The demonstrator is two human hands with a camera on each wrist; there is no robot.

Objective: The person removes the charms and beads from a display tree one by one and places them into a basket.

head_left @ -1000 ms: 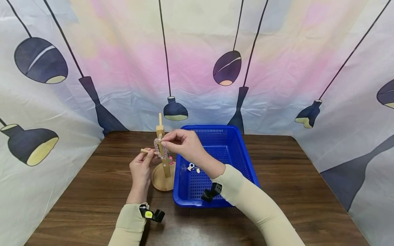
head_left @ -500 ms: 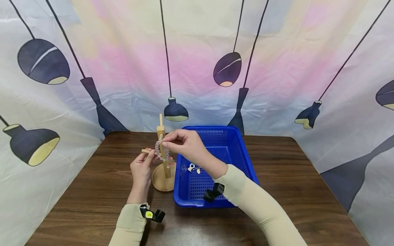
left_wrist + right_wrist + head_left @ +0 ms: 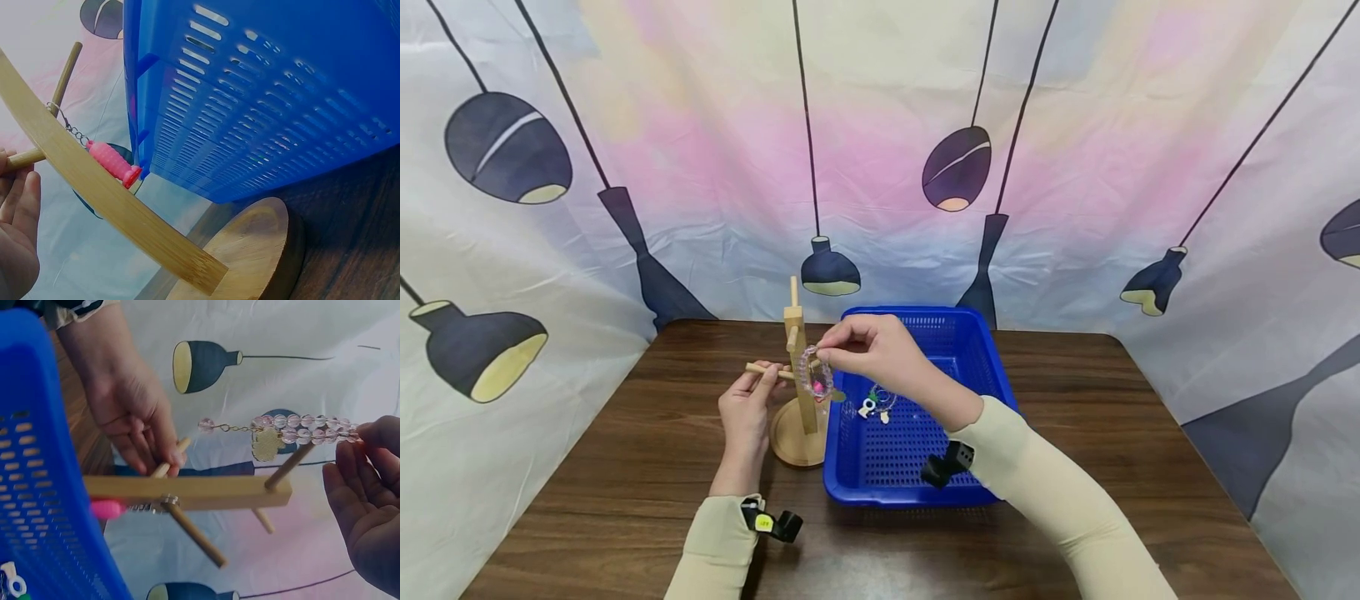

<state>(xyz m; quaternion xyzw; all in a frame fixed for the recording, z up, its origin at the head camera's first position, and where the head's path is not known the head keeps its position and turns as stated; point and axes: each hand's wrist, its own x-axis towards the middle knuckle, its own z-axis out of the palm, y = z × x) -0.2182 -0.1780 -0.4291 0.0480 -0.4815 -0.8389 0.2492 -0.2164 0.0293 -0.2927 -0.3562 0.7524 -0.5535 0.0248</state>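
Between thumb and fingertips my right hand [image 3: 883,358] pinches a bracelet of clear pinkish beads [image 3: 306,434], in front of the wooden stand [image 3: 807,408] and near the basket's left rim. A gold flower-shaped charm [image 3: 267,445] and a short chain with one bead dangle from it in the right wrist view. My left hand [image 3: 745,412] grips the stand's left peg [image 3: 182,445]. On another peg [image 3: 197,536] hangs a keychain with a bright pink charm [image 3: 112,162]. The upper front peg [image 3: 792,337] is bare.
Right beside the stand's round base [image 3: 790,442] sits a blue perforated basket [image 3: 910,502]. Several small charms [image 3: 872,407], white and green among them, lie inside it. Behind the dark wood table [image 3: 1112,467] hangs a cloth printed with lamps.
My right hand has moved right, taking the bracelet away from the upper front peg. More of the charms in the basket show now. The left hand has kept its hold on the peg.
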